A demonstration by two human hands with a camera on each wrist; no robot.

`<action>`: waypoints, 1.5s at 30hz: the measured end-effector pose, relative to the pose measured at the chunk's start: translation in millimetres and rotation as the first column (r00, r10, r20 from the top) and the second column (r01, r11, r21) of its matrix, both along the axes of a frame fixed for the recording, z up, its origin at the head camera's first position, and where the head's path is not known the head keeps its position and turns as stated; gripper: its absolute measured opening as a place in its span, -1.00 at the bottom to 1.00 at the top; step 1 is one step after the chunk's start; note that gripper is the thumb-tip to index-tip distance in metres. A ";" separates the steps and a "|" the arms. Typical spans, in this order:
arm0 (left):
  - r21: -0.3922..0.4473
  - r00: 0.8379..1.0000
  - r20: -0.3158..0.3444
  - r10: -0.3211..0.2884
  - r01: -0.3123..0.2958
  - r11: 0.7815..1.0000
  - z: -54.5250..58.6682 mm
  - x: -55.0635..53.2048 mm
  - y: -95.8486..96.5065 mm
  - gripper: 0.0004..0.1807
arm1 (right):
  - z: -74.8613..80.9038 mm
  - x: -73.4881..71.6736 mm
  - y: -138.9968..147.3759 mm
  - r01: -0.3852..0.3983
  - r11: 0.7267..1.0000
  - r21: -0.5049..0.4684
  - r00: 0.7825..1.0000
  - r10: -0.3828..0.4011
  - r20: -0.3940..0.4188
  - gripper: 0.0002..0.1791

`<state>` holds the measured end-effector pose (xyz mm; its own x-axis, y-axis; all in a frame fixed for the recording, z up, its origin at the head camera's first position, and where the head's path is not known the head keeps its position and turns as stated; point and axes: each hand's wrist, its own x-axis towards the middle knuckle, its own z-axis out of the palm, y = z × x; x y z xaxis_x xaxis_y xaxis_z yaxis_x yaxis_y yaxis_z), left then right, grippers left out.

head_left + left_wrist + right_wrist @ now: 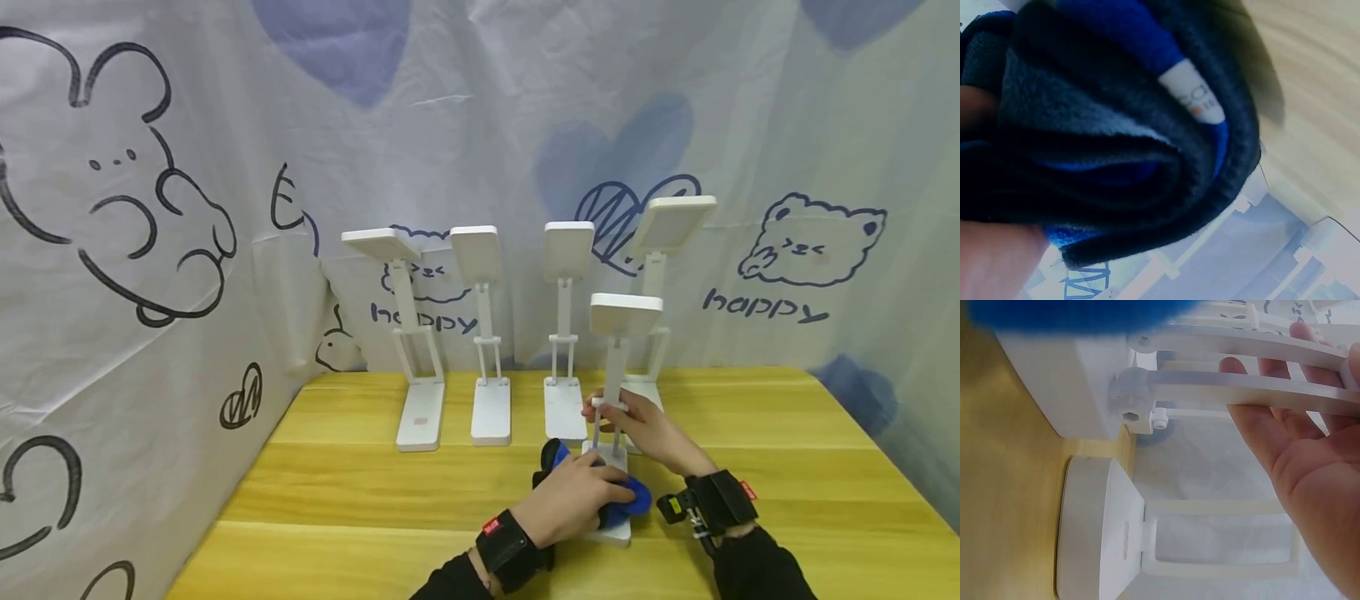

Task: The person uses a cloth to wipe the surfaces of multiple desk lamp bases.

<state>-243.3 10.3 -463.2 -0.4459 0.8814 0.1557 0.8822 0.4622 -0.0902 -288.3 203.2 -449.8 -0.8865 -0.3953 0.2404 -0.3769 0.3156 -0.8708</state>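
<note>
A white folding desk lamp (pixel 617 367) stands nearest me on the right part of the table. My right hand (pixel 654 431) grips its arm around the middle joint; in the right wrist view the fingers pass behind the lamp's twin struts (pixel 1204 389). Over the lamp's base (pixel 618 534), my left hand (pixel 573 497) holds a folded blue cloth (pixel 638 497) with black edging. That cloth (pixel 1091 94) fills much of the left wrist view, bunched in layers, with a white label on its edge. It covers the middle of the base.
Several similar white lamps stand behind in a row, among them a left one (pixel 420 415), another (pixel 491 410) beside it, and one (pixel 564 408) near my right fingers. The tall rear-right lamp (pixel 673 223) stands close behind the front one. A printed curtain (pixel 480 150) borders the wooden table (pixel 337 492).
</note>
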 end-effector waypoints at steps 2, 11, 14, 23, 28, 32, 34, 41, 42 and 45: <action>-0.001 1.000 0.025 -0.017 0.017 1.000 1.7 1.0 -2.6 -0.51 | -0.8 -0.8 0.4 0.006 1.000 -0.003 1.000 -0.006 -0.012 -0.58; 0.050 0.987 0.131 -0.089 0.083 0.995 0.9 0.1 -18.6 -0.45 | -0.3 -0.7 0.6 -0.007 1.000 -0.002 1.000 0.007 0.016 -0.54; 0.085 0.982 0.155 -0.110 0.098 0.992 0.2 0.0 -26.1 -0.45 | 0.5 -0.7 -0.7 -0.001 1.000 0.004 0.999 0.001 0.033 -0.54; 0.136 0.979 0.176 -0.102 0.078 0.988 0.4 -3.2 -49.0 -0.44 | 1.1 0.6 -3.0 0.003 1.000 0.010 0.999 -0.003 0.039 -0.53; 0.143 0.990 0.140 -0.020 -0.001 0.990 -2.5 -7.7 -54.0 -0.44 | 0.2 -0.2 -3.3 0.006 1.000 0.016 0.999 -0.006 0.041 -0.53; 0.154 0.993 0.104 0.060 -0.075 0.985 -3.9 -8.5 -49.3 -0.53 | -0.5 -0.2 -2.7 -0.009 1.000 0.006 0.999 0.009 0.041 -0.53; 0.162 0.990 0.092 0.104 -0.118 0.980 -3.8 -8.6 -45.4 -0.56 | -0.3 -0.4 -2.4 -0.009 1.000 0.000 0.999 0.009 0.044 -0.54; 0.209 0.978 0.074 0.194 -0.205 0.956 -3.5 -13.0 -30.6 -0.56 | 0.8 -0.7 -0.8 -0.006 1.000 -0.005 0.999 0.006 0.042 -0.55; 0.214 0.977 0.068 0.204 -0.214 0.953 -3.1 -13.8 -28.0 -0.56 | 0.8 -0.6 -0.6 -0.007 1.000 -0.007 0.999 0.008 0.039 -0.55; 0.211 0.969 0.052 0.243 -0.249 0.945 -2.2 -16.2 -19.7 -0.55 | 0.5 -0.3 0.2 -0.014 1.000 -0.018 0.999 0.015 0.035 -0.56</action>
